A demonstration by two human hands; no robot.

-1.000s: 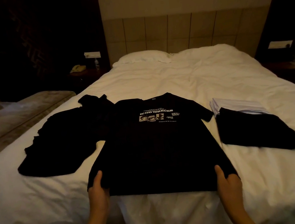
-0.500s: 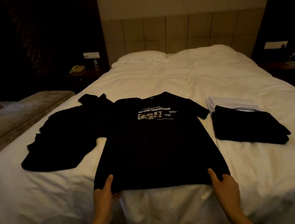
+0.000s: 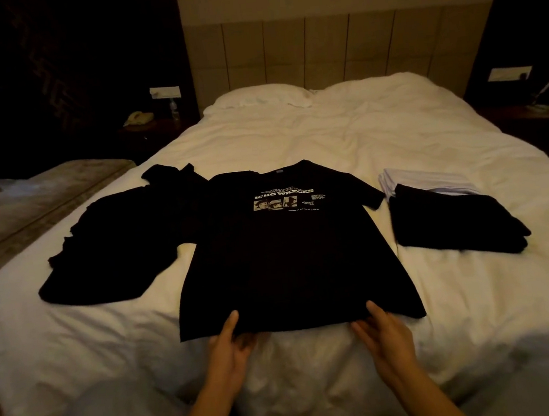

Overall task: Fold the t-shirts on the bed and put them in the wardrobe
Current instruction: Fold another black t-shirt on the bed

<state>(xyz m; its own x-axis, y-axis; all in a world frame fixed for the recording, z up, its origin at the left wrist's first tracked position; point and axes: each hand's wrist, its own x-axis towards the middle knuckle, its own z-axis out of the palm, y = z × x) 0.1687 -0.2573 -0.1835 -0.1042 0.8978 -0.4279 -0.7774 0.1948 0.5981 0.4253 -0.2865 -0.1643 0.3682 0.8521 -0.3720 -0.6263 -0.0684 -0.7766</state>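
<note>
Fingers of left hand (image 3: 229,351) and right hand (image 3: 384,332) pinch the black t-shirt's (image 3: 285,258) hem.

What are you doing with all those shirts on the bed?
A person is folding t-shirts on the white bed. Both the left hand and the right hand hold the bottom hem of a black printed t-shirt spread flat. A rumpled black shirt waits on the left; a folded pile sits on the right.

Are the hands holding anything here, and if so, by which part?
Both the left hand and the right hand pinch the black printed t-shirt by its bottom hem, thumbs on top.
</note>
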